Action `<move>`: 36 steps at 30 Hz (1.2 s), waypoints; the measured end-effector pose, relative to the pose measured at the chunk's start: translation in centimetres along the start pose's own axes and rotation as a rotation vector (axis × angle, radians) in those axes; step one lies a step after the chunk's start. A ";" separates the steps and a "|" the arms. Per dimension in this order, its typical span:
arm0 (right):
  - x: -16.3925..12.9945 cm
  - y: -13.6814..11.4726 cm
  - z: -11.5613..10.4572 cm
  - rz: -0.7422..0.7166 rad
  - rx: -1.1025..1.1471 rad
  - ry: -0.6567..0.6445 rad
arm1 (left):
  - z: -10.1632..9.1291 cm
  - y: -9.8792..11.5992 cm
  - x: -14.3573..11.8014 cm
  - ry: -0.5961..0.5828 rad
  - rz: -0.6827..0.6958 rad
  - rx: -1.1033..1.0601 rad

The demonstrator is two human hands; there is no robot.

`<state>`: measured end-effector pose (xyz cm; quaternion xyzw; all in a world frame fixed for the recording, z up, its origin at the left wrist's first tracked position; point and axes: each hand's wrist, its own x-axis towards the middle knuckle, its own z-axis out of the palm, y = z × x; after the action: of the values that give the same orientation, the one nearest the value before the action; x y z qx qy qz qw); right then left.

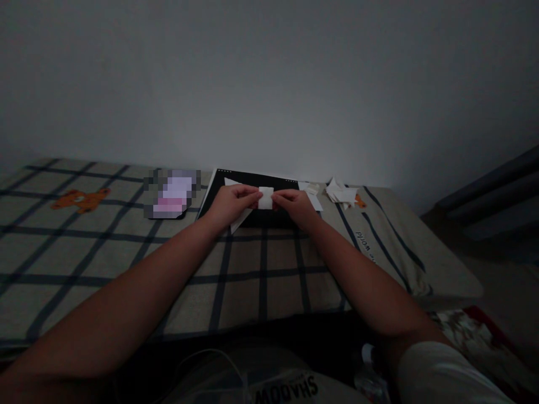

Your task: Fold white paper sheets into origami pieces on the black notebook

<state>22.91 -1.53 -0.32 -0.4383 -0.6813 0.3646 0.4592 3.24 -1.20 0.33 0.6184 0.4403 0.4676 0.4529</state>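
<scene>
In a dimly lit room, a person's two bare hands meet over a black board [252, 193] lying on a bed covered with a beige sheet [126, 252] crossed by dark grid lines. The left hand [229, 203] and the right hand [297, 205] each pinch one side of a small white folded paper [265, 198], the left hand's grip closed on its left edge and the right hand's grip closed on its right edge, so the piece hangs between the fingertips just above the board. A white paper triangle [238, 221] lies on the board beneath the left hand, its point reaching past the near edge. To the right of the board, a sheet of white paper [314, 196] sits partly under the right hand, and a loose heap of white paper scraps [341, 193] rests near it on the sheet. An orange bear print [80, 199] marks the sheet well off to the left, and a blurred object [172, 193] lies just beside the board's left edge. A plain grey wall [269, 84] rises behind the bed.
</scene>
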 end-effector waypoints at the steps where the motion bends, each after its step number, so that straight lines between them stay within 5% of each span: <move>1: 0.0 0.0 0.0 0.002 0.001 0.000 | 0.0 0.0 0.0 0.013 -0.004 0.019; 13: 0.0 0.3 0.0 -0.015 0.017 -0.058 | 0.0 0.5 -0.2 -0.014 -0.032 -0.091; 24: 0.1 0.2 -0.1 -0.087 -0.034 -0.115 | 0.3 0.2 -0.2 0.094 -0.027 -0.099; 32: 0.2 0.4 -0.1 -0.032 0.011 0.031 | 0.0 0.1 -0.1 -0.108 -0.029 -0.031; 36: 0.2 0.3 0.0 -0.012 0.039 0.007 | -0.2 0.3 0.0 -0.101 -0.002 0.095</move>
<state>22.98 -1.27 -0.53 -0.4266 -0.6750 0.3735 0.4722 3.11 -1.25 0.62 0.6613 0.4393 0.4140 0.4453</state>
